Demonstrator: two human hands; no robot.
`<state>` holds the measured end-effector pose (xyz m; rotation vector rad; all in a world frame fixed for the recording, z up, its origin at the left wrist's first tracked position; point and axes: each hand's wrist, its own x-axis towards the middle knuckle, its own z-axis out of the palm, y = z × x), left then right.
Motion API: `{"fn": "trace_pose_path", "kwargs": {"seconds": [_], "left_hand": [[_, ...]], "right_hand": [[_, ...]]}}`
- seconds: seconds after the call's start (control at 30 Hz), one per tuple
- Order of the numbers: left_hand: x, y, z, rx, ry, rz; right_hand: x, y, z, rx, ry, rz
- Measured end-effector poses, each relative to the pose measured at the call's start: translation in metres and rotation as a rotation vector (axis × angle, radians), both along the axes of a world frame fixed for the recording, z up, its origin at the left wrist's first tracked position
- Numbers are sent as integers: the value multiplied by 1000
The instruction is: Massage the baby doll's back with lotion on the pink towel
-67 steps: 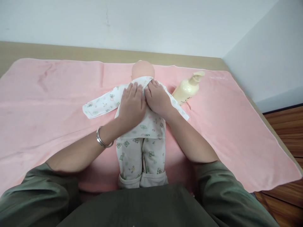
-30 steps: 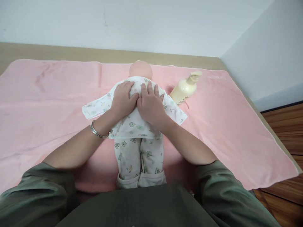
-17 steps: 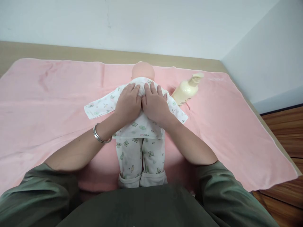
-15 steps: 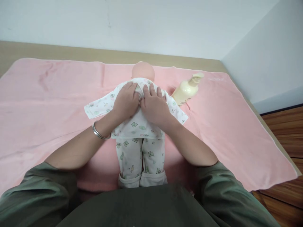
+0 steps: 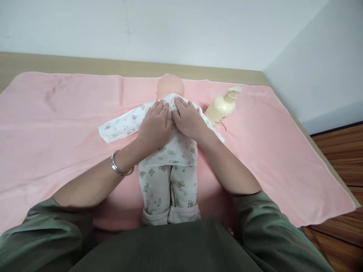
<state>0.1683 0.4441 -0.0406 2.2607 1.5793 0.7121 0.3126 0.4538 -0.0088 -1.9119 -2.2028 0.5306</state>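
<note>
A baby doll (image 5: 170,85) lies face down in front of me, its bare head away from me. It wears a white printed shirt (image 5: 181,153) and matching trousers (image 5: 155,185). Flat on the left side of the doll's upper back rests my left hand (image 5: 155,122), fingers stretched out. My right hand (image 5: 188,118) lies on the right side of the upper back, fingers extended and palm down. The two hands sit side by side, thumbs near the middle of the back. Both are open and hold nothing.
A pink blanket (image 5: 65,113) is spread under the doll over a wooden tabletop (image 5: 85,62). Close to the doll's right-hand sleeve, a cream pump bottle (image 5: 221,108) leans on the blanket. White walls (image 5: 181,30) rise behind and to the right.
The fingers of both hands have flattened and shifted slightly across the doll's upper back. My right hand has turned so its fingers point more to the left.
</note>
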Motion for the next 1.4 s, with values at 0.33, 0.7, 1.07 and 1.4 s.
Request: {"fn": "trace_pose_path", "kwargs": {"seconds": [0.33,0.7,1.07,1.4], "left_hand": [[-10,28,-11,14,-54,44],[6,-8,5,1,11,3],[-7,20,3,42,-75,43],[5,-9,-4,58,41,27]], "right_hand": [[-24,-29,-4,117,-132,32],[0,9,-6,177,-47,-3],[-24,-30,-10,225,-203,51],[3,5,-20,297,-180,73]]}}
